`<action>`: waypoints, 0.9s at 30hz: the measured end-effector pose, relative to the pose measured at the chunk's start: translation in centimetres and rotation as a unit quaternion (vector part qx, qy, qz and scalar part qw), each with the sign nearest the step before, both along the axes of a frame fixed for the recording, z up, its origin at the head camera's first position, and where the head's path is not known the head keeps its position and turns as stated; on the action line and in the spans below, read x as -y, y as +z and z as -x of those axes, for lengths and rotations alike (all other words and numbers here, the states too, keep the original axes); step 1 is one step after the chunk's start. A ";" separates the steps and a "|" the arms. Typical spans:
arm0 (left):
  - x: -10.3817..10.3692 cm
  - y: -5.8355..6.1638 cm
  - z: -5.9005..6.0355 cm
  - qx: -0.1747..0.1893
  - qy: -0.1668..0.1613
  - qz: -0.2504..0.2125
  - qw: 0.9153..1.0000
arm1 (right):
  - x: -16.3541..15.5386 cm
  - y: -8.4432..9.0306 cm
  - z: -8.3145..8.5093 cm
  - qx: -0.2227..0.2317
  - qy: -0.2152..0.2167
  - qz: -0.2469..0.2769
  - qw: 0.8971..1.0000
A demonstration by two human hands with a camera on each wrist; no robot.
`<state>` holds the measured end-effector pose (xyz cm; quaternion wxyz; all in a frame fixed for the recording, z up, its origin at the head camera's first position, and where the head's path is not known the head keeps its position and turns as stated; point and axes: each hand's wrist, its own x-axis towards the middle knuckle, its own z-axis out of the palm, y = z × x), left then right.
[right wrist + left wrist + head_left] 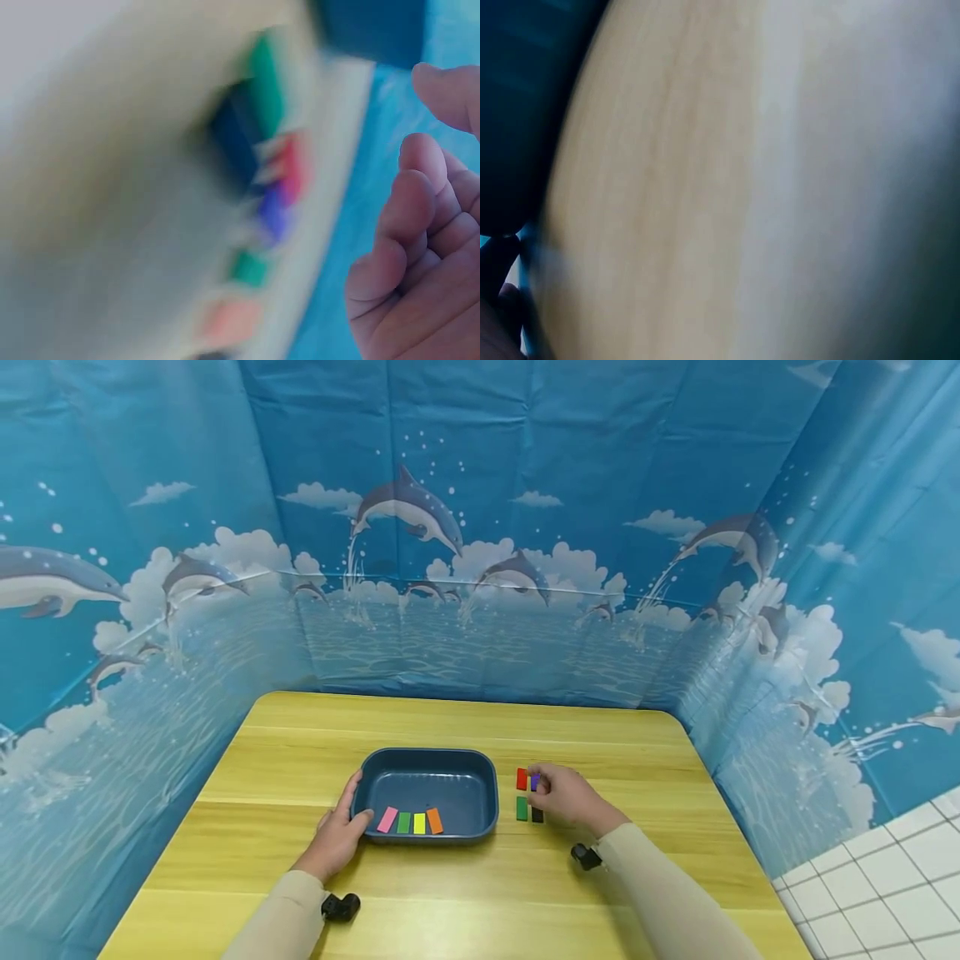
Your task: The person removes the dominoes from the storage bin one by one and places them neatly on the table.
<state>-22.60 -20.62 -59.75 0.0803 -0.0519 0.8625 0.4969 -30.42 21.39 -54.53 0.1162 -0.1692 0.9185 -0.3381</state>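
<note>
Left hand (339, 831) clasps the blue tray's (427, 758) lower-left rim; right hand (567, 795) curls onto the purple block (535, 781), centre-right on the yellow worktop (450, 893), dolphin backdrop (420, 518) behind.

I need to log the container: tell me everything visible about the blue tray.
The blue tray is a shallow, dark blue rectangle with rounded corners, plastic-looking, sitting flat on the wooden table. Along its near wall lie four blocks: pink, green, yellow, orange. The left hand grips its near left corner.
</note>
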 end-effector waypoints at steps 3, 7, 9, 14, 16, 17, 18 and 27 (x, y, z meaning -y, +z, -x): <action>0.0 0.0 0.1 -0.001 0.003 -0.004 1.000 | 2.4 2.1 0.6 -0.013 0.028 -0.007 0.999; 0.1 0.0 0.1 -0.008 0.005 -0.005 1.000 | 6.3 4.2 1.1 -0.003 0.084 -0.016 0.996; 0.0 -0.1 0.1 -0.013 0.007 -0.004 1.000 | 8.2 4.8 1.2 0.006 0.117 -0.019 0.993; -0.2 -0.4 0.2 -0.025 0.024 -0.001 0.999 | 12.1 4.9 1.5 0.017 0.182 -0.050 0.982; -0.5 -0.4 0.2 -0.029 0.037 -0.001 0.999 | 13.0 4.6 1.6 0.016 0.191 -0.067 0.979; -0.6 -0.4 0.2 -0.028 0.043 -0.001 0.999 | 13.4 4.4 1.6 0.012 0.193 -0.076 0.978; -0.7 -0.3 0.2 -0.030 0.049 0.000 0.998 | 13.7 4.3 1.6 0.010 0.195 -0.086 0.977; -1.4 0.3 -0.1 -0.043 0.079 0.005 0.996 | 14.9 2.7 1.2 0.016 0.230 -0.128 0.965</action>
